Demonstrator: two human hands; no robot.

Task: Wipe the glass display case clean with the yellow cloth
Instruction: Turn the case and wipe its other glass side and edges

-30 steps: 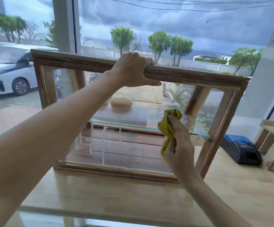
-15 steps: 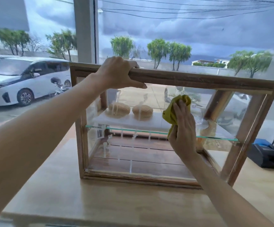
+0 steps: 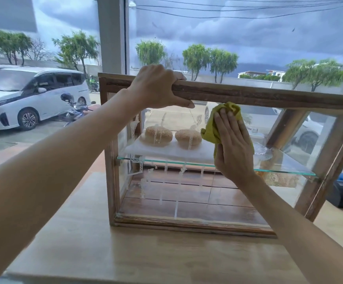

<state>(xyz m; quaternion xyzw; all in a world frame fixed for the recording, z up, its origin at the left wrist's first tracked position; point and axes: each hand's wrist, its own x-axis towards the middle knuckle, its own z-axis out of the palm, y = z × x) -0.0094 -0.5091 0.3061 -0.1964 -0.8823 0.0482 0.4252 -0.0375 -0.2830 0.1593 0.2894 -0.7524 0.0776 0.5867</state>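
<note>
Wood-framed glass display case (image 3: pixel 187 222) on pale counter: right hand (image 3: pixel 233 148), fingers together, presses crumpled yellow cloth (image 3: pixel 210 132) flat against upper front pane. Left hand (image 3: pixel 158 87) clamps the case's top rail. White cleaner drips (image 3: pixel 175 210) remaining left of the cloth suggest the wiping is far from finished.

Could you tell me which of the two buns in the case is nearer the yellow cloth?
The right bun, beside the yellow cloth; the left bun sits farther away.

Soft overcast daylight through the window (image 3: pixel 248 37); dim storm sky; faint reflections on the case glass (image 3: pixel 187 191); wide-angle bending at edges; left forearm (image 3: pixel 43 171) near the camera slightly blurred.
</note>
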